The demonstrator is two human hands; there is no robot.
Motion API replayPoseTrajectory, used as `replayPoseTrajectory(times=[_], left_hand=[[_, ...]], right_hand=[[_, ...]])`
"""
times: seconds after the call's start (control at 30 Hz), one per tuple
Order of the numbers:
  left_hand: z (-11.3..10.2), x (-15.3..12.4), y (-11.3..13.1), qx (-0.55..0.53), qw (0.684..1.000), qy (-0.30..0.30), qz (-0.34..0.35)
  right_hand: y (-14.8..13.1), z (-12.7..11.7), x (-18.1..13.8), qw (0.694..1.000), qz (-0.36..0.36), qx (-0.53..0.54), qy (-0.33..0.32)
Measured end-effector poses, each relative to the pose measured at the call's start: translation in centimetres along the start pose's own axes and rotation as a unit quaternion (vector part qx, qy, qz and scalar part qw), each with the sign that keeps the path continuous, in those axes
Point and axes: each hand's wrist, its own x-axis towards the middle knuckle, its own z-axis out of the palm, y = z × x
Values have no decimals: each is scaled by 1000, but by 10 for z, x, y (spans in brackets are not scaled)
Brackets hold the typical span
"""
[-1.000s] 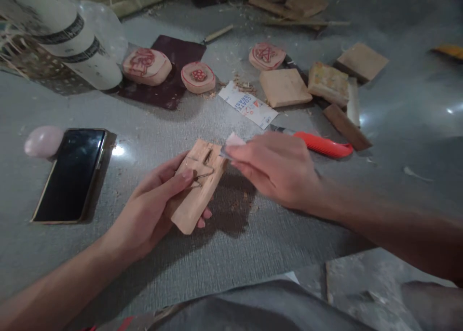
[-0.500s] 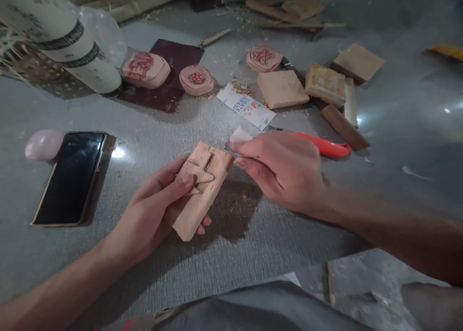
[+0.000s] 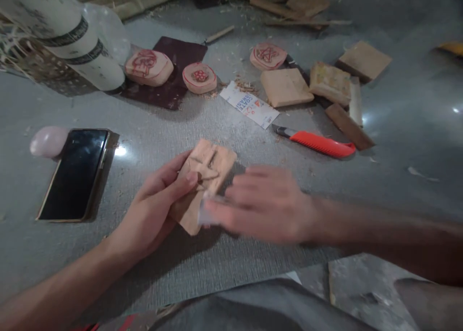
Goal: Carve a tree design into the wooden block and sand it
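Note:
My left hand [image 3: 159, 210] is closed round a pale wooden block [image 3: 211, 165] with grooves carved into its top face, thumb resting on the carving. My right hand [image 3: 264, 203], blurred by motion, pinches a small pale piece of sandpaper [image 3: 206, 216] against the block's near right edge. Both hands hover just above the grey textured floor [image 3: 224, 258].
A phone [image 3: 74, 174] and a pink egg-shaped stone [image 3: 48, 140] lie at left. An orange utility knife [image 3: 318, 144] lies right of the block. Carved red-inked stamps [image 3: 148, 66], plain wooden blocks [image 3: 285, 86], a dark sandpaper sheet [image 3: 170, 80] and a white cylinder [image 3: 68, 37] sit beyond.
My right hand has swept with the sandpaper from the block's far right corner down towards me along its right edge. The left hand keeps holding the block, tilted slightly.

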Motion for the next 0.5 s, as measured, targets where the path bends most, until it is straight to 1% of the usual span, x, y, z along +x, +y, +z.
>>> replayPoseTrajectory(times=[0.07,0.1,0.13,0.2,0.23,0.27,0.3,0.37,0.4,0.5], left_hand=[[-1,0,0,0,1000,-4,-11],[-1,0,0,4,1000,-6,-19],[-1,0,-1,6,1000,-5,-22],[-2,2,-1,3,1000,-2,-9],[-2,2,-1,1,1000,-2,-4],[-3,2,-1,-1,1000,-1,-2],[-3,2,-1,-3,1000,-1,-2],[-3,1,-1,-3,1000,-6,-16],[-3,0,0,-2,1000,-10,-23],[-2,-2,1,0,999,-17,-35]], right_hand=[[1,-2,1,998,63,-29,8],[2,-3,2,996,83,-37,-7],[2,-4,2,996,79,-41,-8],[2,-5,4,1000,-2,-15,11],[3,-4,5,1000,-22,-4,15],[4,-4,5,1000,-8,-5,15],[6,-4,5,999,36,-17,15],[11,-5,3,995,96,-27,17],[13,-6,2,993,116,-18,16],[18,-11,-2,989,144,20,20]])
